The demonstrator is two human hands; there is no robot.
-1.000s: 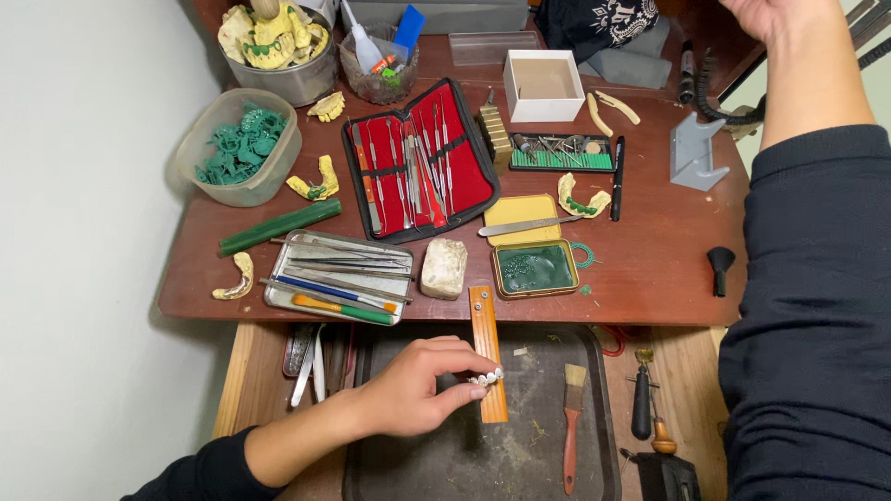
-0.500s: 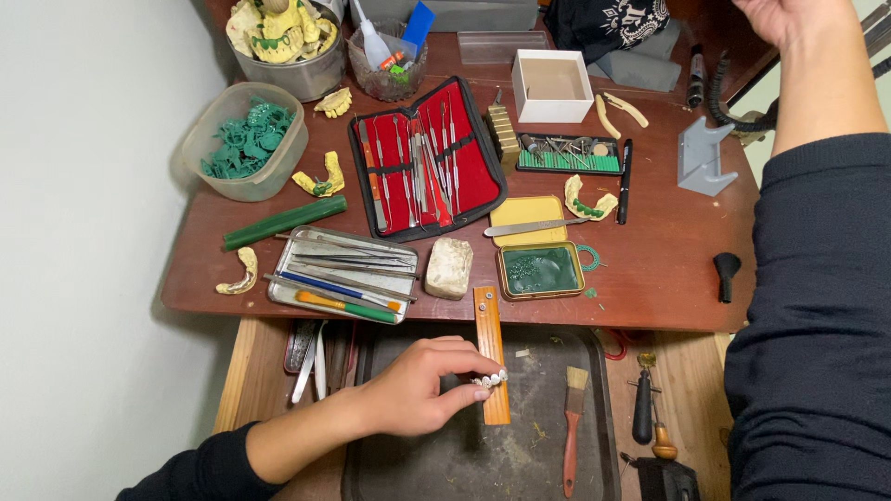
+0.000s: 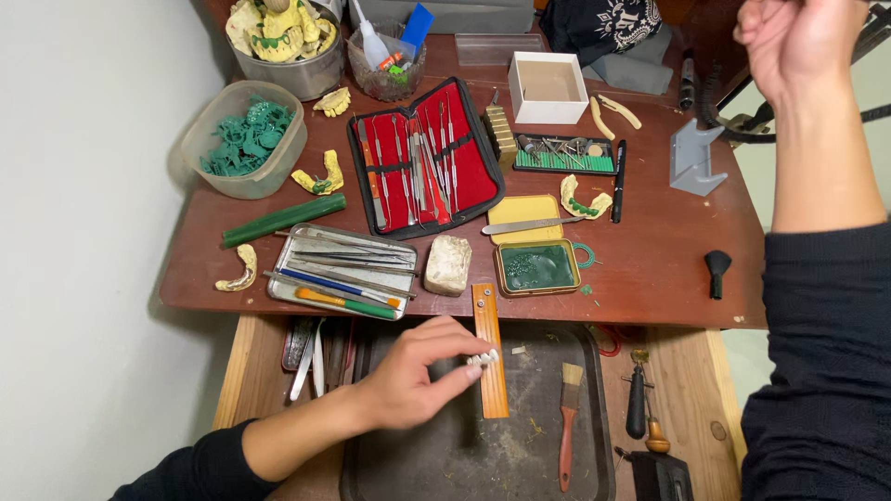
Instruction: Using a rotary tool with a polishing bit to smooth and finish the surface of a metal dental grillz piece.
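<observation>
White tooth piece [image 3: 484, 357] pinched in left hand [image 3: 418, 376] fingers, beside orange strip [image 3: 490, 351], right hand [image 3: 800, 37] raised, loosely curled

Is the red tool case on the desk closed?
No, the red tool case lies open flat, with its rows of metal instruments showing, far from the left hand.

This is a dental technician's workbench: a red-lined case of dental hand instruments [image 3: 425, 160], a metal tray of carving tools [image 3: 339, 271], yellow plaster jaw casts [image 3: 320, 174], a tub of green wax tooth models [image 3: 244, 139], and a rack of rotary burs [image 3: 565, 155].
</observation>
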